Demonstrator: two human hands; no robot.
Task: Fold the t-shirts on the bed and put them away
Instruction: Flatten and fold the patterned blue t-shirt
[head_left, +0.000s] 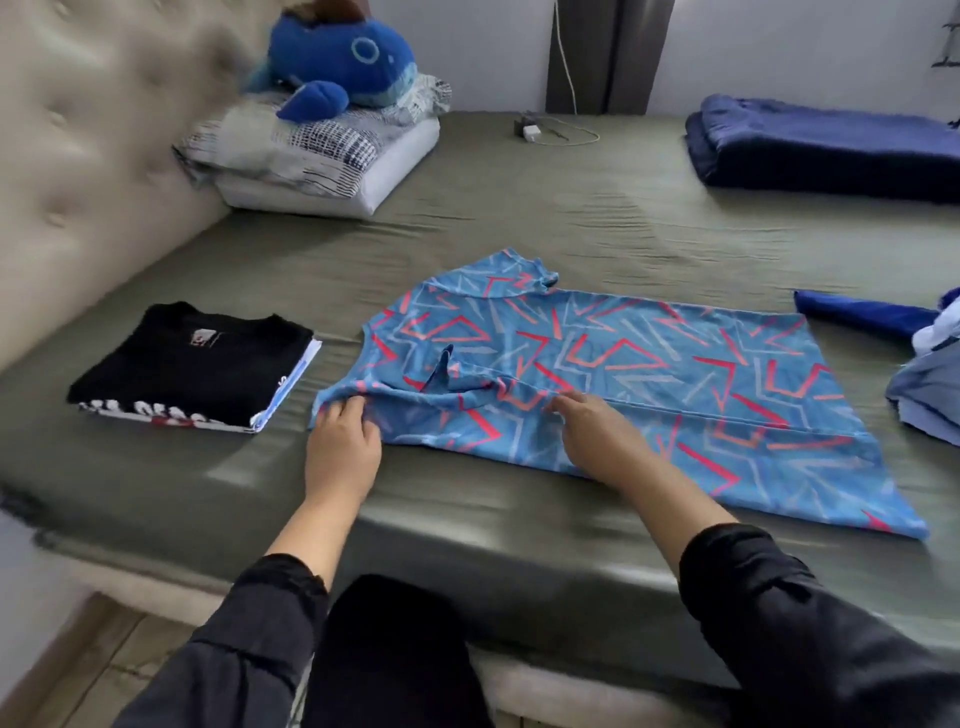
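A blue patterned t-shirt (623, 374) lies spread near the front edge of the bed (519, 218), its near side folded over toward the middle. The left hand (343, 441) pinches the bunched sleeve fabric at the shirt's left end; the right hand (597, 426) rests on the fold line, fingers curled onto the cloth, though whether it grips is hard to tell. A folded black t-shirt (192, 358) tops a small stack toward the left edge. More unfolded clothes (924, 364) lie at the right edge, and folded blue blankets (821, 145) sit at the far right corner.
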